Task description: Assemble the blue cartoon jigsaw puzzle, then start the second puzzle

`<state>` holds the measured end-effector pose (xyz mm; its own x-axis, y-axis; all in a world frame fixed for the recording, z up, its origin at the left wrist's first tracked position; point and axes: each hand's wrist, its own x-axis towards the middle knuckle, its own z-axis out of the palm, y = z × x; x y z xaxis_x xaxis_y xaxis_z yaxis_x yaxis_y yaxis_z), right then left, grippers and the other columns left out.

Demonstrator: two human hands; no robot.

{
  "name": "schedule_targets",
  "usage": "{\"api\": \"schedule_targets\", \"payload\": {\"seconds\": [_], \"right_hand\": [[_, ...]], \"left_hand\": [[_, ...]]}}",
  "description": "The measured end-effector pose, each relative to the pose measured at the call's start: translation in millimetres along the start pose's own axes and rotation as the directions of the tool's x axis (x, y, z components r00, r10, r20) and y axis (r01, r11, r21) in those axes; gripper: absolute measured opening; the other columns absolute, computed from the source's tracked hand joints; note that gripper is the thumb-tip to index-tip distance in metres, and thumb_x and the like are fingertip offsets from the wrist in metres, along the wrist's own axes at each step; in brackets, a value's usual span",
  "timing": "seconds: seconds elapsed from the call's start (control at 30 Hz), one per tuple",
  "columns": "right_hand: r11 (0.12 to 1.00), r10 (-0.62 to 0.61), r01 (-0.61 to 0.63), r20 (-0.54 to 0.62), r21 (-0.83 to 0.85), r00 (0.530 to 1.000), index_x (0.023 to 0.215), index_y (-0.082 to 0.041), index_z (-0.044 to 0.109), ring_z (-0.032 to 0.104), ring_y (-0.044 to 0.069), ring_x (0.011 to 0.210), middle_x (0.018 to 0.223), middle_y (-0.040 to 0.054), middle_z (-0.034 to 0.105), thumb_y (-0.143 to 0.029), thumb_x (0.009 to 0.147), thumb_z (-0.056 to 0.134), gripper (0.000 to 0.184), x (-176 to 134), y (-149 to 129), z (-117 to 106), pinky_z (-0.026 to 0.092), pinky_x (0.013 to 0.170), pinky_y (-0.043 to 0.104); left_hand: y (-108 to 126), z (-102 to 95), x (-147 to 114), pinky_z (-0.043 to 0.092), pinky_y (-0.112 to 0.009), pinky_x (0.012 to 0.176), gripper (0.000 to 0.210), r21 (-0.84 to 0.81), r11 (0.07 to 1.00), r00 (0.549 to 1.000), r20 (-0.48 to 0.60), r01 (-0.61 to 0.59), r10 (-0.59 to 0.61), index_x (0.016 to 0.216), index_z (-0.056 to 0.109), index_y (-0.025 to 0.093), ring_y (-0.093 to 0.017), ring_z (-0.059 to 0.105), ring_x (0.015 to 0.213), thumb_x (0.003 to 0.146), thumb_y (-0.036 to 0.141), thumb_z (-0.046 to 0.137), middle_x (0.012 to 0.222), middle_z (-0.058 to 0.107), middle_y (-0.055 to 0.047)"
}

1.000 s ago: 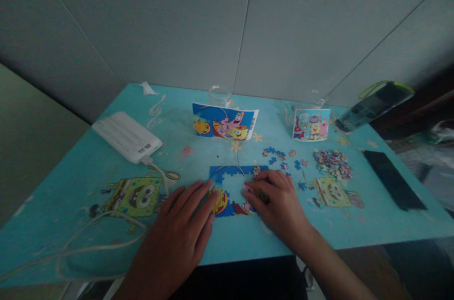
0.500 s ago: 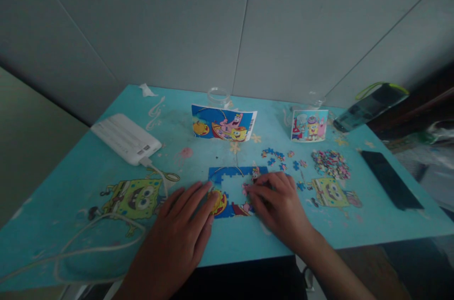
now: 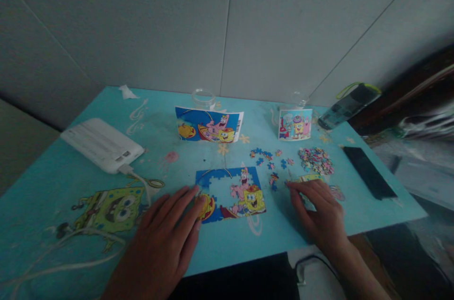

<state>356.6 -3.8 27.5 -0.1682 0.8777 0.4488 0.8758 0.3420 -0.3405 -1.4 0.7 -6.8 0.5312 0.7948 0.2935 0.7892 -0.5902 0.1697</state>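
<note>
A partly assembled jigsaw puzzle (image 3: 260, 182) lies flat on the table, its middle showing bare table through a gap. My left hand (image 3: 168, 231) rests open, fingertips on the puzzle's left edge over the yellow burger picture. To the right of the puzzle, my right hand (image 3: 319, 208) has thumb and forefinger pinched on a small blue jigsaw piece (image 3: 287, 184), partly hidden by the fingertips. Between that hand and the puzzle lie a few joined pieces (image 3: 274, 181). Behind the puzzle stands a picture card (image 3: 209, 125) with the matching scene.
Loose pieces (image 3: 267, 154) and a heap of pieces (image 3: 315, 160) lie at the right. A second card (image 3: 295, 125), a bottle (image 3: 349, 107) and a black phone-like slab (image 3: 369, 172) are beyond. A white power bank (image 3: 102, 145) with a cable (image 3: 67, 267) sits left.
My right hand has moved right, off the puzzle's right side to the loose pieces, uncovering the yellow character there. My left hand stays on the puzzle. The view has shifted slightly right.
</note>
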Motion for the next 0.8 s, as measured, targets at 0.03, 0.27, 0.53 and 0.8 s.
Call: {"api": "schedule_targets", "payload": {"seconds": [0.03, 0.27, 0.53, 0.8], "right_hand": [[0.999, 0.038, -0.039, -0.02, -0.027, 0.999, 0.11, -0.022, 0.069, 0.063, 0.024, 0.087, 0.095, 0.0074, 0.07, -0.016, 0.093, 0.063, 0.02, -1, 7, -3, 0.05, 0.082, 0.043], [0.971, 0.21, -0.198, 0.087, -0.132, 0.974, 0.108, -0.022, 0.073, 0.065, 0.025, 0.093, 0.101, 0.0082, 0.071, -0.032, 0.096, 0.062, 0.019, -2, 22, -8, 0.052, 0.085, 0.043], [0.953, 0.286, -0.266, 0.134, -0.145, 0.949, 0.108, -0.025, 0.075, 0.065, 0.027, 0.098, 0.103, 0.0092, 0.07, -0.039, 0.096, 0.062, 0.023, -2, 21, -1, 0.052, 0.089, 0.047], [0.947, 0.321, -0.319, 0.203, -0.045, 0.925, 0.102, -0.024, 0.072, 0.065, 0.025, 0.092, 0.102, 0.007, 0.07, -0.041, 0.093, 0.066, 0.021, 4, 28, -1, 0.052, 0.086, 0.043]], "left_hand": [[-1, 0.7, 0, 0.04, -0.053, 0.112, 0.05, -0.004, 1.0, 1.0, -0.009, -0.007, 0.007, 0.146, 0.05, 0.024, -0.03, 0.049, 0.136, 0.097, 0.026, 0.053, 0.152, 0.05, -0.007], [-7, 6.5, -2, 0.037, -0.051, 0.113, 0.051, -0.023, 0.997, 0.996, -0.065, -0.07, 0.068, 0.147, 0.048, 0.021, -0.03, 0.046, 0.138, 0.096, 0.026, 0.053, 0.154, 0.048, -0.009], [-6, 6.4, -1, 0.037, -0.05, 0.111, 0.052, -0.022, 0.996, 0.993, -0.082, -0.082, 0.08, 0.148, 0.046, 0.022, -0.03, 0.047, 0.137, 0.097, 0.027, 0.052, 0.153, 0.049, -0.009], [-7, 6.0, -2, 0.038, -0.051, 0.112, 0.05, -0.024, 0.998, 0.997, -0.055, -0.056, 0.055, 0.146, 0.049, 0.023, -0.031, 0.049, 0.136, 0.096, 0.028, 0.054, 0.152, 0.05, -0.008]]}}
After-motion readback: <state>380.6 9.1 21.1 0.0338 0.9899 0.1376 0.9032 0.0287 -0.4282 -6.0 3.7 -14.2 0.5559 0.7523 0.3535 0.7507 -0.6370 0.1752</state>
